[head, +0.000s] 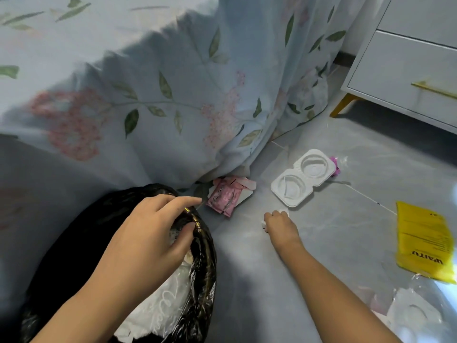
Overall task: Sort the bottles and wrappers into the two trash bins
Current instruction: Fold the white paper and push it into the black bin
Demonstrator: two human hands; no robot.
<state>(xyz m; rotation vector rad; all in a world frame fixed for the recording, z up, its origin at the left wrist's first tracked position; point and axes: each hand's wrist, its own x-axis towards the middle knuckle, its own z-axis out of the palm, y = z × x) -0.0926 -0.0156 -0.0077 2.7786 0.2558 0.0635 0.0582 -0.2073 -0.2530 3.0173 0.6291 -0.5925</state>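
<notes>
With the left hand (148,233) gripping the black-lined bin (202,243) rim, close the right hand (280,225) fingers, curled on a small white scrap (285,212) on the floor, fully before lifting it binward

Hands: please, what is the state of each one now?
Left hand: grips the rim of the black bin bag.
Right hand: fingers curled round a small white scrap on the floor.
</notes>
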